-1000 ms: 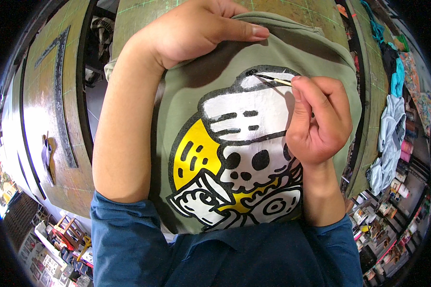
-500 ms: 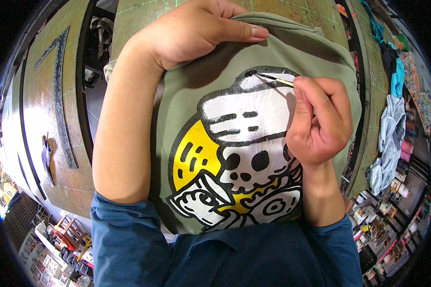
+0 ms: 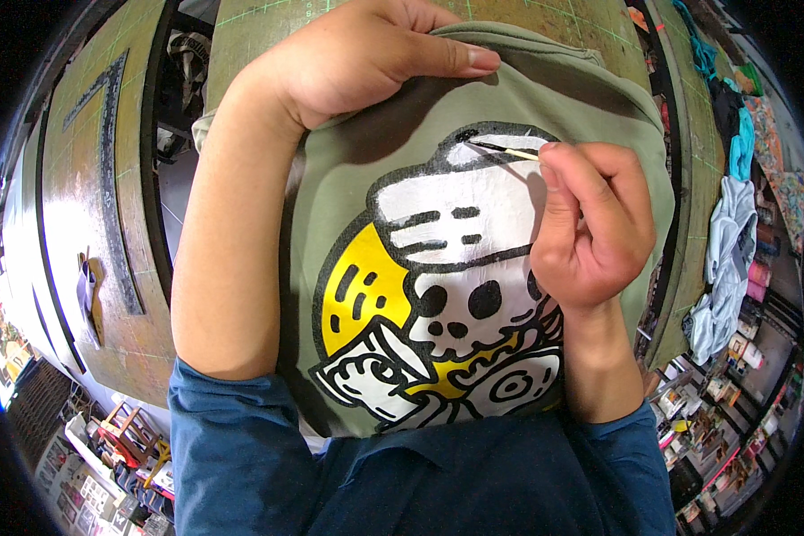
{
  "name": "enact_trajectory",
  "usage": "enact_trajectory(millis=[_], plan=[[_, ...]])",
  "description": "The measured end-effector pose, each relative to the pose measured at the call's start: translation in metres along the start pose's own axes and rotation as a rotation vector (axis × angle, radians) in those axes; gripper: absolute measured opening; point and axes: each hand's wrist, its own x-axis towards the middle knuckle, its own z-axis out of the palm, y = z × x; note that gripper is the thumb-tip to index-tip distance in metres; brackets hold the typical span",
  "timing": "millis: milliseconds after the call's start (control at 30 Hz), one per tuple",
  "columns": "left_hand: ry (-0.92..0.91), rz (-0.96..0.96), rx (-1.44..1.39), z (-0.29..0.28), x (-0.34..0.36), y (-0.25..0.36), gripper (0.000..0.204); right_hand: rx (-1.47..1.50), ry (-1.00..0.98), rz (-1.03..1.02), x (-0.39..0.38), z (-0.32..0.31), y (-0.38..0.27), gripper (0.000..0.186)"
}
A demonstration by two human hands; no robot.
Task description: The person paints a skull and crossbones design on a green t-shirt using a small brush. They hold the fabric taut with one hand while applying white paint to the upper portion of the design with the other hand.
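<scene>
Because the right hand (image 3: pixel 598 223) covers the right part of the skull print (image 3: pixel 460 214), its right eye socket (image 3: pixel 534 284) shows only in part. On the near side, the person's dark blue shirt (image 3: pixel 482 482) hides the bottom of the design. Thumb and forefinger of the right hand pinch a thin brush (image 3: pixel 520 153), the other fingers curled in; the rest of the handle is lost behind them. The brush points left, its dark tip at the black outline (image 3: pixel 502 127) on the print's far side; how firmly it presses is hard to make out. The print sits on olive-green fabric (image 3: pixel 339 192) spread over a gridded table (image 3: pixel 268 27). The left hand (image 3: pixel 366 58) rests on the fabric's far left part, thumb stretched to the right; its other fingers are mostly out of sight, so whether they grip cannot be told.
</scene>
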Motion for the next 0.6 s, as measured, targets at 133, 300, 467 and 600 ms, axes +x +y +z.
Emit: enact_trajectory(millis=[133,300,467,600], plan=[[0.006,-0.056,0.013,-0.0012,0.0014,-0.0001,0.025,-0.006,-0.005,-0.015,0.0001,0.0015,0.0006,0.015],[0.005,-0.008,-0.019,-0.001,-0.001,-0.0008,0.025,-0.045,0.006,0.022,0.0001,-0.0008,-0.0011,0.015],[-0.006,-0.007,-0.024,-0.0009,-0.0012,-0.0004,0.025,-0.021,-0.009,0.01,0.001,-0.0005,-0.0014,0.014],[0.012,-0.022,-0.006,-0.0006,0.0001,-0.0007,0.026,-0.045,-0.002,0.032,0.0009,-0.001,-0.0016,0.013]])
